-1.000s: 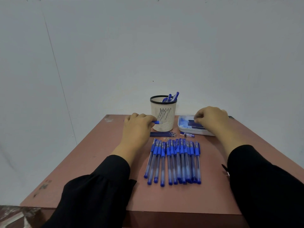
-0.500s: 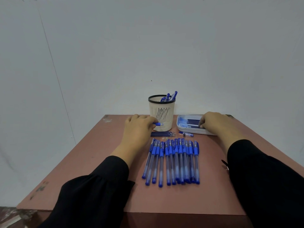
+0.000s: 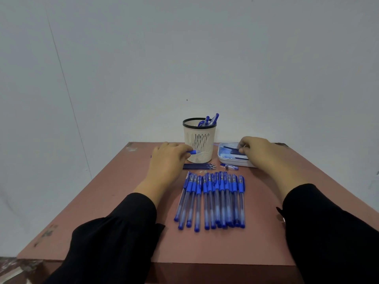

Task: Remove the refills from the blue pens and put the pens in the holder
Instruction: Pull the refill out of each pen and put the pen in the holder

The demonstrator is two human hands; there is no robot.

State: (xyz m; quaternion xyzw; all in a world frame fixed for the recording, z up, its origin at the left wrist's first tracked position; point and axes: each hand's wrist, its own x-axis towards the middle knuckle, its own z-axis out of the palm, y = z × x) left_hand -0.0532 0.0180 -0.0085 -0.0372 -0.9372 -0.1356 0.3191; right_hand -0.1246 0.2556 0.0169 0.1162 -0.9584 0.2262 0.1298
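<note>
Both hands at the far side of the table (image 3: 127, 212), one on a pen, one on a refill.

Left hand (image 3: 167, 160) curls round a blue pen (image 3: 193, 152), tip poking out beside the holder (image 3: 199, 140), which already has pens in it. Right hand (image 3: 260, 153) pinches a dark refill (image 3: 230, 148) over the white tray (image 3: 222, 158). Loose refills (image 3: 199, 166) lie just in front of the holder. Row of blue pens (image 3: 211, 199) lies side by side mid-table, between the black sleeves (image 3: 114, 232).

A plain, bare indoor room, possibly an office or study corner. A worn reddish-brown surface (image 3: 127, 201) stands against a blank pale wall (image 3: 184, 58), carrying only stationery: a pen holder (image 3: 199, 143) and pens (image 3: 213, 199).
</note>
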